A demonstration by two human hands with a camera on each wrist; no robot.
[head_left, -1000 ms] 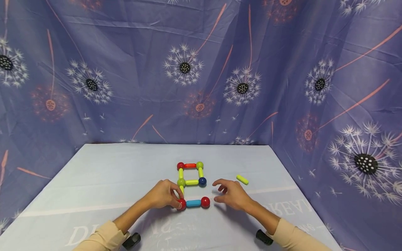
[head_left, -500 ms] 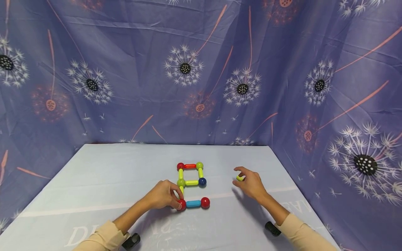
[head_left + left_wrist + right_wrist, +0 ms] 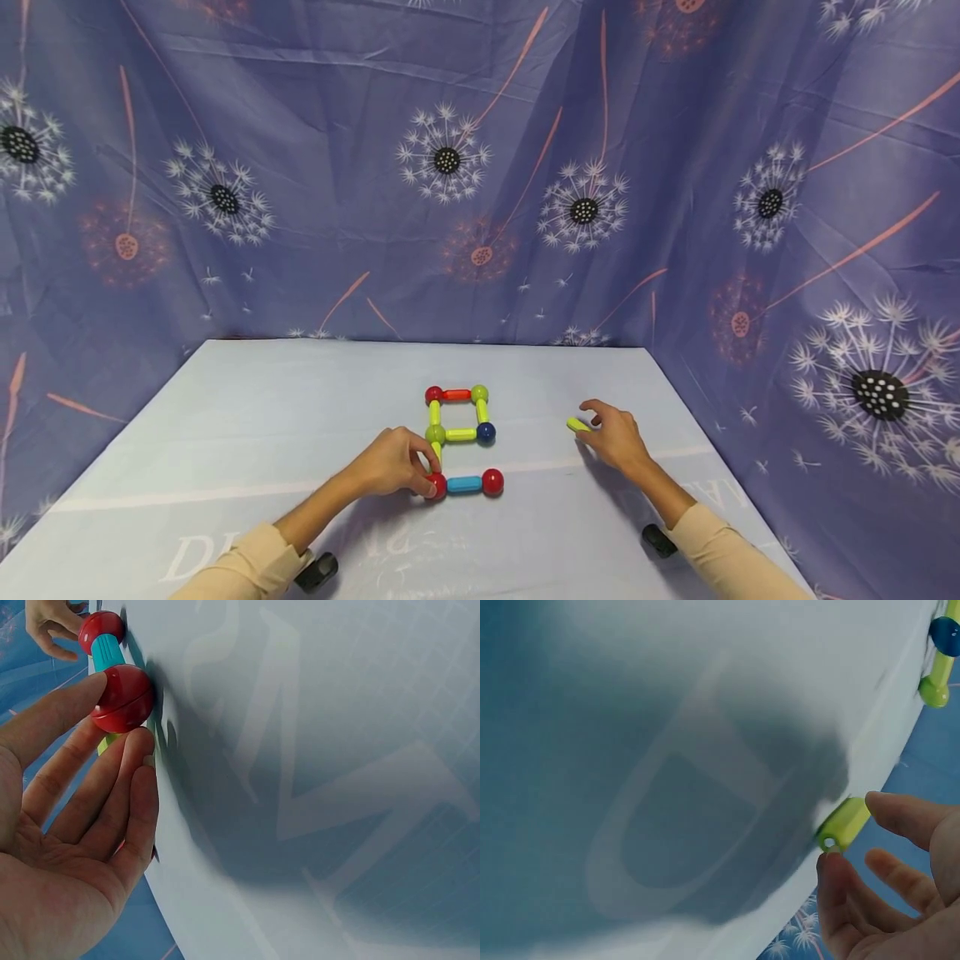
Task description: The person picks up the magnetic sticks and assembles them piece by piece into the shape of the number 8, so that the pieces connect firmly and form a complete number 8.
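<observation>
In the head view, my left hand (image 3: 393,462) pinches a shiny red ball (image 3: 124,697) between thumb and fingers. A light-blue rod (image 3: 465,484) joins it to another red ball (image 3: 492,482). A yellow-green rod (image 3: 437,454), partly behind the fingers, runs up to a green ball (image 3: 436,433). Beyond lies a square with a red rod (image 3: 456,394) and a dark blue ball (image 3: 486,432). At the right, my right hand (image 3: 618,437) is at a loose yellow-green rod (image 3: 845,823) on the table. One digit meets its near end; in the head view, its far end sticks out free.
A pale cloth with printed letters covers the table (image 3: 300,400). Behind and at the sides hangs a purple-blue curtain (image 3: 337,208) with dandelion prints. A black wrist device (image 3: 317,572) sits at each cuff.
My right hand has gone from beside the right red ball out to the loose yellow-green rod, then slightly further right. My left hand stays on its red ball.
</observation>
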